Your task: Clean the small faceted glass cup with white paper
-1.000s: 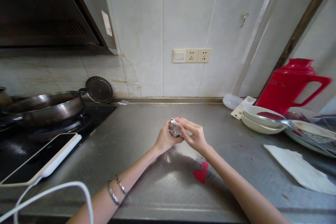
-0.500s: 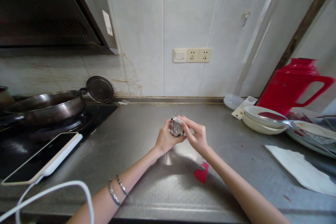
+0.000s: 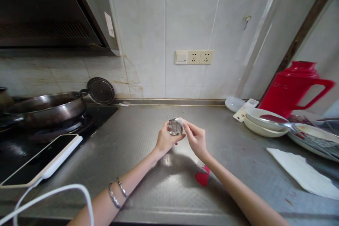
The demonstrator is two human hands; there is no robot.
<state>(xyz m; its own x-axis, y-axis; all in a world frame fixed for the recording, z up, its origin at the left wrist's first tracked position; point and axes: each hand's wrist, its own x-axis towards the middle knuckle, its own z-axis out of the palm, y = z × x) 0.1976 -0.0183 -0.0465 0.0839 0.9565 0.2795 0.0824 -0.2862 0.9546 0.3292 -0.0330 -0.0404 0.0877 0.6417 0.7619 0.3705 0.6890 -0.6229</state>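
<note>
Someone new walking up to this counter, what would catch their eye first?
Probably the big red flask by the wall at the right. Next, the left hand and right hand, mid-counter, with a small glassy or foil-like item between them. The red scrap also stands out on the grey metal nearby.

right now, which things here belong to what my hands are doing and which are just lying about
In use: round silvery item, left hand around it, right hand at its edge.

Apparently lying about: phone, pan, red flask, white bowls, paper sheet; red scrap, link unclear.
</note>
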